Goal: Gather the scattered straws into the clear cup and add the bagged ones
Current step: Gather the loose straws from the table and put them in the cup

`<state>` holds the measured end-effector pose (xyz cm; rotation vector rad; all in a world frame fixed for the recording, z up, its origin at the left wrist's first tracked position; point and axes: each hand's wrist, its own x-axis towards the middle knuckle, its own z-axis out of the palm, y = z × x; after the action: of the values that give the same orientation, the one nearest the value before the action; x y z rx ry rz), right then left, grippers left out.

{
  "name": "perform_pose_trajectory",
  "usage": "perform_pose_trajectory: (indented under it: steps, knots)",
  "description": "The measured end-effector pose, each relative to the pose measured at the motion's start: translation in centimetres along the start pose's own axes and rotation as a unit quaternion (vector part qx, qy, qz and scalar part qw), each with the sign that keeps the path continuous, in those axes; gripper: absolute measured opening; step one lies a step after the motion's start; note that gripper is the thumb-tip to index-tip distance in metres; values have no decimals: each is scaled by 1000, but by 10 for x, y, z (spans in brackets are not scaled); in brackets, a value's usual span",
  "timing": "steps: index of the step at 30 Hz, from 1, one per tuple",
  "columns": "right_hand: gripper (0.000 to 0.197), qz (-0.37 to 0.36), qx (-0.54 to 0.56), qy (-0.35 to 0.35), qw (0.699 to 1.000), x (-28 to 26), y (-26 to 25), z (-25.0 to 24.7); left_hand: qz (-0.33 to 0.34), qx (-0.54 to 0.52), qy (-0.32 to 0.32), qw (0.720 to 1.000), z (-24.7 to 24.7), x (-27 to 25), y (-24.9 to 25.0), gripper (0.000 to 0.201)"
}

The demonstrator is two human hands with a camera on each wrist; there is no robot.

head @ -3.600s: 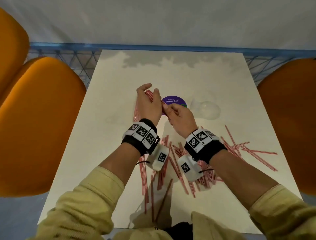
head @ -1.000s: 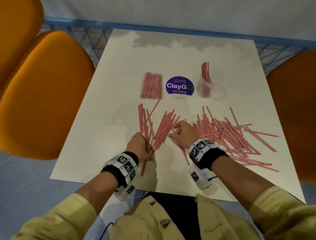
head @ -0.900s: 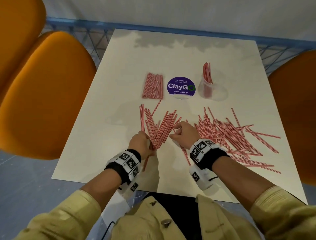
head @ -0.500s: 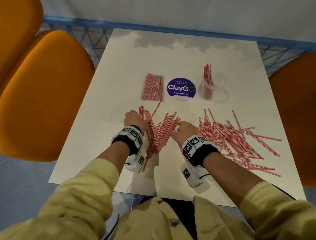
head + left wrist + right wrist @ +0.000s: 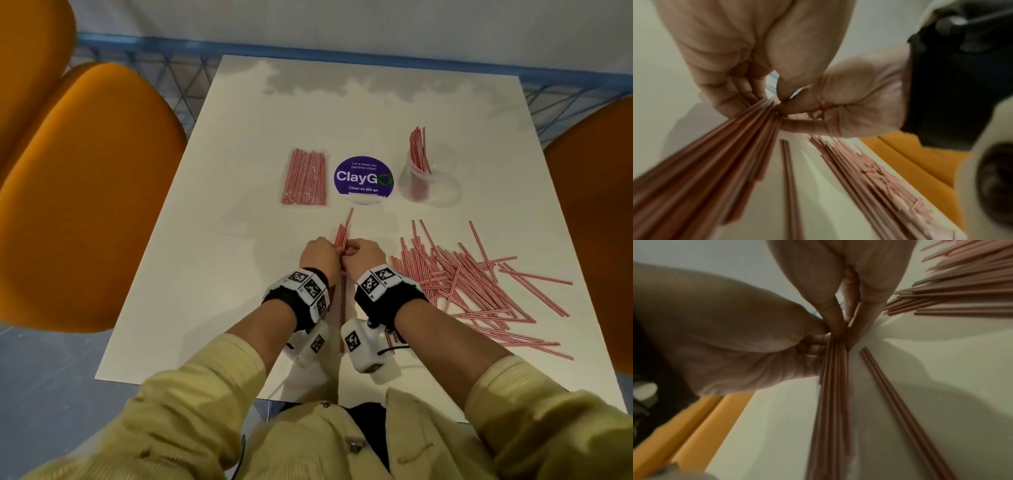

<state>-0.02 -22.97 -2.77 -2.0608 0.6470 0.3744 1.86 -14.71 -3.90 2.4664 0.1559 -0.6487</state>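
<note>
Both hands meet at the middle of the white table (image 5: 342,109) and grip one bundle of red-and-white straws (image 5: 342,236) between them. My left hand (image 5: 317,255) curls its fingers round the bundle (image 5: 715,154). My right hand (image 5: 364,253) pinches the same bundle (image 5: 834,386) from the right. Two loose straws (image 5: 900,402) lie beside it on the table. A big scattered pile of straws (image 5: 472,284) lies to the right. The clear cup (image 5: 430,185) stands at the back right with several straws (image 5: 418,147) in it. The bagged straws (image 5: 305,176) lie at the back left.
A round purple ClayGo sticker (image 5: 363,180) sits between the bag and the cup. Orange chairs stand at the left (image 5: 85,192) and at the right (image 5: 596,222) of the table. Blue wire mesh (image 5: 164,75) runs behind the table's far edge.
The fanned-out straws on the left have been swept together into one tight bundle. Both hands have come together at the table's middle, and the left hand moved right.
</note>
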Motion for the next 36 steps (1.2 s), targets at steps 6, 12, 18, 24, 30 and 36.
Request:
perform_pose_trajectory:
  steps: [6,12,18,24,30,36]
  knots:
    - [35,34,111,-43,992,5,7,0,-22,-92,-32,995,-4,-4,6,43]
    - [33,-5,135,-14,991,4,-7,0,-14,-217,-60,974,-8,-1,3,57]
    - [27,-40,167,3,985,8,-18,-5,14,-374,-65,925,-12,3,0,52]
    - [31,-91,198,-3,976,2,-25,-16,56,-420,3,906,-29,0,7,28]
    - [44,35,268,-151,951,-14,-26,-14,50,-541,171,822,-66,5,18,23]
    - [52,96,380,-237,889,-21,-40,-8,62,-568,209,793,-77,-4,23,18]
